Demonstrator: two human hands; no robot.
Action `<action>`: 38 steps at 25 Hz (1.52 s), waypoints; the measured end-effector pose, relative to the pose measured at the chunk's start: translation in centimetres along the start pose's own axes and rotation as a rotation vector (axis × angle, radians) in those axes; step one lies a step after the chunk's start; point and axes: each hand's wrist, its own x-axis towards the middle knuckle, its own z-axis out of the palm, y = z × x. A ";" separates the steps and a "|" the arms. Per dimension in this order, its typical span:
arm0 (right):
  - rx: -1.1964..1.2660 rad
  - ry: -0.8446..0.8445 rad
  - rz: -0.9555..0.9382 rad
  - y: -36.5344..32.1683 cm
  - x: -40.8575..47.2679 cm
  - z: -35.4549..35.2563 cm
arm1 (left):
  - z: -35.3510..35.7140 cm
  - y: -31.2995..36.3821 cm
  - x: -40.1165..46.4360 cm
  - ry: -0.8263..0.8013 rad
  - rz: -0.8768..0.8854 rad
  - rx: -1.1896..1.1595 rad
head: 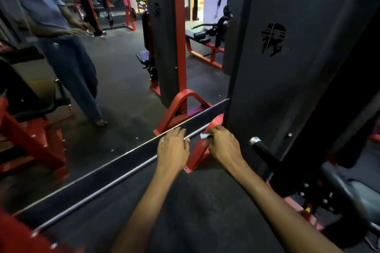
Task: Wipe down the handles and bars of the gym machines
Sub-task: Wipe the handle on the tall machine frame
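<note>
Gripping a small pale cloth [205, 136] in curled fingers, the right hand [223, 146] presses it on the red curved foot bar [198, 151] of the machine, low by the mirror [102, 88]. The left hand [172, 148] rests beside it with fingers bent down; I cannot tell if it holds anything. To wipe well, I think the cloth should follow the painted metal curve slowly. A black handle [265, 154] with shiny cap waits near.
</note>
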 end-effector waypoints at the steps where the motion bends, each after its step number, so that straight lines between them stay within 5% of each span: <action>1: 0.005 0.001 0.026 -0.1 1.7 0.6 | 0.4 -0.7 2.0 -0.016 0.029 -0.004; 9: 0.012 0.094 0.299 2.9 12.5 4.0 | 5.8 -1.4 15.6 -0.182 0.280 -0.104; 19: -0.003 0.330 0.754 12.4 19.8 2.7 | 14.6 8.7 32.0 -0.326 0.887 -0.203; 24: -0.043 0.486 1.068 14.1 17.2 1.5 | 16.8 15.5 32.5 -0.477 1.230 -0.349; 28: -0.165 0.769 1.324 12.3 15.0 1.4 | 17.5 19.7 32.0 -0.592 1.537 -0.514; 33: -0.299 1.112 1.380 5.0 12.3 1.9 | 15.4 23.8 28.7 -0.768 1.880 -0.862; 38: -0.538 1.396 1.687 -1.2 6.0 3.6 | 9.9 27.1 22.2 -0.647 2.238 -1.238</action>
